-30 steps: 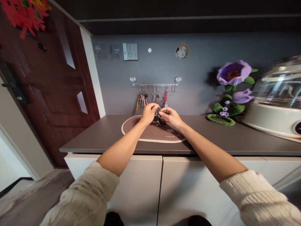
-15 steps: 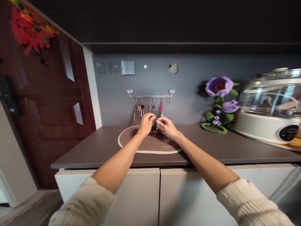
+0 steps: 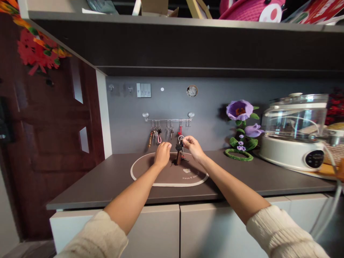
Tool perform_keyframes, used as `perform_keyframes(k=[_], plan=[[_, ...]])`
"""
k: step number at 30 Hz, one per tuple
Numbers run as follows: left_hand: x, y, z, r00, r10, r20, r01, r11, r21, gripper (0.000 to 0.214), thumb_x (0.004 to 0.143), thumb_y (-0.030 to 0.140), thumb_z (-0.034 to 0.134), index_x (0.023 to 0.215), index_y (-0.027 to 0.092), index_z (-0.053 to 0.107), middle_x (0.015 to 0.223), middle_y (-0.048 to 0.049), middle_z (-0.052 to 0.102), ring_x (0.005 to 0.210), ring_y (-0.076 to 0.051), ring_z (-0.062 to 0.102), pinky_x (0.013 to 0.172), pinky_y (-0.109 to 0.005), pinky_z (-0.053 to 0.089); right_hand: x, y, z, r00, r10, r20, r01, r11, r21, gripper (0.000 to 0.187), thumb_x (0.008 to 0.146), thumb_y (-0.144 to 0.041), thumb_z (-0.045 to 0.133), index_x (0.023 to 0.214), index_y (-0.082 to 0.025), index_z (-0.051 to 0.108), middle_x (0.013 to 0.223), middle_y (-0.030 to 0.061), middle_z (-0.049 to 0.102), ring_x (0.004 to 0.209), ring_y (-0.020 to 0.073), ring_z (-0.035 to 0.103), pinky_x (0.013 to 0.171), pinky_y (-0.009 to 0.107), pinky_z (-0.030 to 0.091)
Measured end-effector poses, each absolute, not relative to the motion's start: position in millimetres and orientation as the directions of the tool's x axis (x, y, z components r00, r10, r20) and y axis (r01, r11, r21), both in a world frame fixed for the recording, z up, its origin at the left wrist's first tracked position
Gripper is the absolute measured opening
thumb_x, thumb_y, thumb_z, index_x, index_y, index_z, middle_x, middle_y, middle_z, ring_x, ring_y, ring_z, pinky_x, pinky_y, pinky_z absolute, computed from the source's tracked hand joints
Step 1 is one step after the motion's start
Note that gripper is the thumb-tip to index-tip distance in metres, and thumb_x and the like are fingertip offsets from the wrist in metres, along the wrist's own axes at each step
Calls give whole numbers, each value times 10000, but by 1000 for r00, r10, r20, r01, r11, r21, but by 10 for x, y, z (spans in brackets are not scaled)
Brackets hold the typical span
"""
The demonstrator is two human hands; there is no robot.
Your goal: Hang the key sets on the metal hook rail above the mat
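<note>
My right hand (image 3: 194,147) pinches a key ring with its fingertips. From it hangs a bunch of keys (image 3: 178,147) with a dark fob and a brown tag, just over the oval mat (image 3: 146,173). My left hand (image 3: 162,154) is apart from the keys, to their left, with its fingers curled closed; whatever lies between them is hidden. Behind the hands, a clear hook rail (image 3: 168,120) on the wall carries several key sets, among them keys with a pink loop (image 3: 159,138) and a red strap (image 3: 180,131).
The mat lies on a dark countertop (image 3: 91,182). To the right stand a purple fabric flower (image 3: 240,110) on a green ring and a white appliance with a clear top (image 3: 287,154). A shelf (image 3: 172,46) overhangs the counter. At the left is a dark red door (image 3: 59,161).
My left hand has come off the key ring and moved left. The keys now hang from my right hand alone. The view has tilted up, showing items on the shelf.
</note>
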State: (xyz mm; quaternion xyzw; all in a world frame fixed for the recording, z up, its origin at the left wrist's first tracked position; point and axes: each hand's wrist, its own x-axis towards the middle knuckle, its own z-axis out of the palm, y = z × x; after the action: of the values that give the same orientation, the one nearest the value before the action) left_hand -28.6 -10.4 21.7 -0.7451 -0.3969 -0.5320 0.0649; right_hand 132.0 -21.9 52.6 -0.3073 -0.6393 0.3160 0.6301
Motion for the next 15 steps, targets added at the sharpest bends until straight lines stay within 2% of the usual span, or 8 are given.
perform_keyframes(k=[5, 12, 15], plan=[[-285, -51, 167, 121, 563, 818, 718, -618, 319, 280, 869, 238, 317, 814, 167, 583, 840, -69, 605, 830, -175, 534, 769, -308, 403, 1422, -99, 770, 64, 831, 552, -30, 555, -831, 259, 642, -403, 600, 692, -194, 454, 683, -25, 504, 630, 96, 470, 628, 246, 414], [-278, 0, 114, 97, 586, 804, 752, -572, 327, 281, 868, 239, 315, 807, 164, 579, 837, -73, 605, 821, -180, 540, 748, -308, 404, 1529, 181, 1056, 148, 871, 468, -74, 482, -873, 98, 676, -229, 510, 712, -201, 423, 595, -41, 465, 528, 85, 454, 539, 238, 412], [-274, 5, 101, 93, 596, 798, 758, -562, 332, 284, 870, 234, 309, 814, 159, 577, 845, -79, 606, 824, -183, 537, 751, -313, 400, 1574, 324, 1114, 170, 880, 443, -44, 456, -889, 73, 662, -188, 484, 685, -195, 415, 570, -36, 465, 501, 86, 459, 505, 230, 397]])
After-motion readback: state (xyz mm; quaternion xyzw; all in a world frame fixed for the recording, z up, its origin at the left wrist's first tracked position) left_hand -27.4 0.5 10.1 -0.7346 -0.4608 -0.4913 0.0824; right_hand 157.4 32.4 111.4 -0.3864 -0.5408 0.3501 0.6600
